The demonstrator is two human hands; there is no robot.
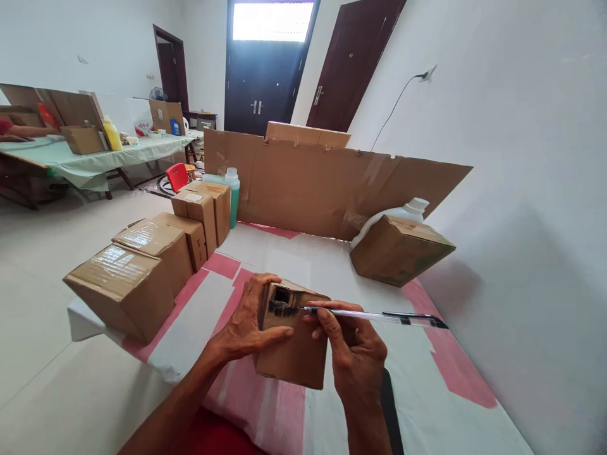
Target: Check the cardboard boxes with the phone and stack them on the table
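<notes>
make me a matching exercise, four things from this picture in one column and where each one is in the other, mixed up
1. pen
2. small box
3. green bottle
4. yellow bottle

a. on the far table
b. in the right hand
c. behind the row of boxes
d. held by the left hand

Pairs: 1-b, 2-d, 3-c, 4-a

A makeshift packing room: taped cartons (142, 265) on cloth-covered tables (455, 379).
</notes>
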